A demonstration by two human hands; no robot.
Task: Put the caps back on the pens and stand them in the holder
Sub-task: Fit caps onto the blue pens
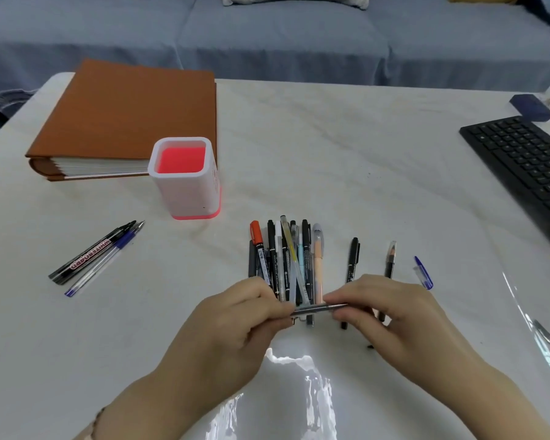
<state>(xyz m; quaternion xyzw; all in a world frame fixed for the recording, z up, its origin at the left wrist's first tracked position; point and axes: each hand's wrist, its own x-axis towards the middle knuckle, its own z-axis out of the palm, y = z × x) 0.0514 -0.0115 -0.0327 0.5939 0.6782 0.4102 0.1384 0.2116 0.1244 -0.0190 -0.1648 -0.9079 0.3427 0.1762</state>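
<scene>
My left hand (242, 315) and my right hand (385, 309) hold a thin grey pen (318, 309) level between them, one end in each, just above the near end of a bunch of several capped pens (286, 258). The white holder with the pink inside (185, 179) stands upright to the far left and holds nothing. A black whiteboard marker (86, 254) and a blue ballpoint (105, 258) lie at the left. To the right lie a black pen (351, 262), a dark pencil (390, 258) and a loose blue cap (423, 273).
A thick brown album (124, 115) lies behind the holder. A black keyboard (527, 166) lies at the right edge, with a dark blue box (531, 108) beyond it. A glossy film covers the white table (331, 147). A blue sofa stands behind.
</scene>
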